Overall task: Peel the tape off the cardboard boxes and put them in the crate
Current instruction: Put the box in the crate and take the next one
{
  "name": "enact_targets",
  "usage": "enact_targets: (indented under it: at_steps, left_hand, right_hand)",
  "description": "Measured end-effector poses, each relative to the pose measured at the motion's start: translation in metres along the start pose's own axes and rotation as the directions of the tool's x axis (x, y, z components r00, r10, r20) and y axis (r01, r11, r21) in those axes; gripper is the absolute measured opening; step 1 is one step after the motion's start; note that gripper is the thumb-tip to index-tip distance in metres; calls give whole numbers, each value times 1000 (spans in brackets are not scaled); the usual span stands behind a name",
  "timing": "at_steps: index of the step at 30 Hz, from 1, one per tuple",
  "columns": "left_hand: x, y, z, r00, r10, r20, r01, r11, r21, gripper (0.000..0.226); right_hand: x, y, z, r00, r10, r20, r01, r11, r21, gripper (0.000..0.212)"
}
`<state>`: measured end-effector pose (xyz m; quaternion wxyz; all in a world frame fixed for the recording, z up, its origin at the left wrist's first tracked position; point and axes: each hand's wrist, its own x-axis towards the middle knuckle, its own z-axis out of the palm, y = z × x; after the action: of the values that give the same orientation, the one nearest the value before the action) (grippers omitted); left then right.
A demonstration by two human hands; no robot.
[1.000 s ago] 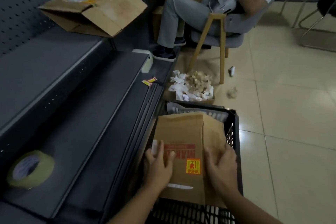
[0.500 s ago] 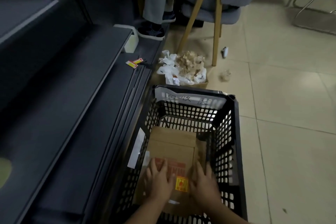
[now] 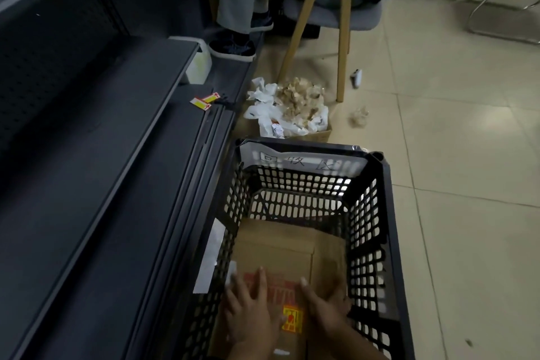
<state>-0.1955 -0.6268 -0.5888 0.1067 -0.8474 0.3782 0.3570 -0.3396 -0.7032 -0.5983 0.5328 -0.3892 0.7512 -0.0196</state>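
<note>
One flattened brown cardboard box (image 3: pixel 280 245) with red printing and a yellow sticker is now down on the floor of the black perforated plastic crate (image 3: pixel 368 231), where a second ago it was riding up at the rim! It has dropped the whole depth of the crate and lies flat along the bottom, near end under the hands, far edge just short of the far wall. Left hand (image 3: pixel 248 310) is spread wide, fingers straight, pressing down on the red lettering; right hand (image 3: pixel 321 307) does the same just beside the yellow sticker, palm flat on the board, gripping nothing. By my reading that is this box delivered, and the hands only need to lift clear. A pale strip (image 3: pixel 209 257) clings to the crate's left wall, and a white handwritten label (image 3: pixel 301 162) spans the far rim. Beyond the crate sits a small cardboard tray heaped with crumpled white and brown waste (image 3: pixel 292 108), then a wooden chair leg (image 3: pixel 340 47) and a seated person's dark shoe (image 3: pixel 232 48). Left of it all runs the dark grey shelf (image 3: pixel 87 155).
</note>
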Motion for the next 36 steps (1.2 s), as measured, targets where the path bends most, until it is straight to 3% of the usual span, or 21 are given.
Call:
enact_targets:
  at_steps: [5,7,9,10,12,15,18,21,24,29,33,36]
  left_hand:
    - [8,2,8,1000,-2,-9,3,995,98,108]
    - [13,4,10,1000,9,-4,-9,990,140,109]
    - [17,4,16,999,35,-6,-33,984,176,109]
    - [19,5,19,999,38,-15,-34,981,192,108]
    - [21,6,22,999,36,-29,-28,974,224,102]
    - [22,-5,16,991,132,-23,-119,947,297,88]
    - [31,-23,6,948,319,-1,-288,858,426,93]
    - [35,-31,14,945,322,47,-305,822,481,109]
    - [36,-27,14,942,333,29,-301,808,506,108]
    - [42,-14,-12,926,378,-14,-333,830,447,86]
    - [41,-8,-8,945,325,47,-306,819,486,105]
    - [42,-9,-6,944,326,50,-306,811,498,112]
  right_hand:
    - [2,-6,11,997,25,-78,-45,964,-260,136]
    - [1,-10,13,997,1,-81,-35,906,-422,120]
    - [-6,-5,26,956,-271,-109,124,713,-690,101]
    - [-6,-1,34,914,-402,-57,223,614,-757,93]
    - [-8,-1,49,877,-469,106,369,515,-773,80]
    - [-2,1,44,879,-398,262,427,412,-805,81]
    - [17,17,14,868,-452,206,409,415,-812,82]
    - [39,31,1,886,-362,289,432,422,-797,72]
    - [36,28,10,898,-325,295,426,481,-766,81]
    - [33,21,7,874,-390,290,434,356,-828,81]
    - [34,16,6,850,-435,298,434,255,-864,83]
    - [36,5,7,831,-476,288,437,238,-868,75]
